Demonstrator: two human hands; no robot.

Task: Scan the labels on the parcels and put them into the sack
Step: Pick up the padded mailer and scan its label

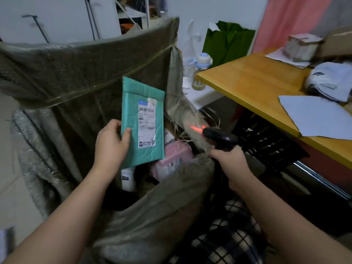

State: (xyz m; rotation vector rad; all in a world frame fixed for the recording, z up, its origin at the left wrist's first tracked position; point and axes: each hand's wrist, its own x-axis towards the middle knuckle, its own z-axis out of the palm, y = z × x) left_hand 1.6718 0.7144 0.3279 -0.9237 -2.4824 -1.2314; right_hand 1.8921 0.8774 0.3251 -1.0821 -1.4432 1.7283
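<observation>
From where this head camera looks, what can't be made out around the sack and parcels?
Head view:
1. Print on the label of the teal parcel: too small and blurred to read.
2. The pink parcel in the sack: partly hidden by the teal parcel and the sack's rim.
3. The scanner: its handle is hidden inside the right hand.

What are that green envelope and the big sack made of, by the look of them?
The envelope looks like a plastic bubble mailer: smooth teal skin, quilted dimples, slight sheen. The sack looks like coarse woven plastic or fibre, matt grey-green; loose strands fray at its torn edge.
</observation>
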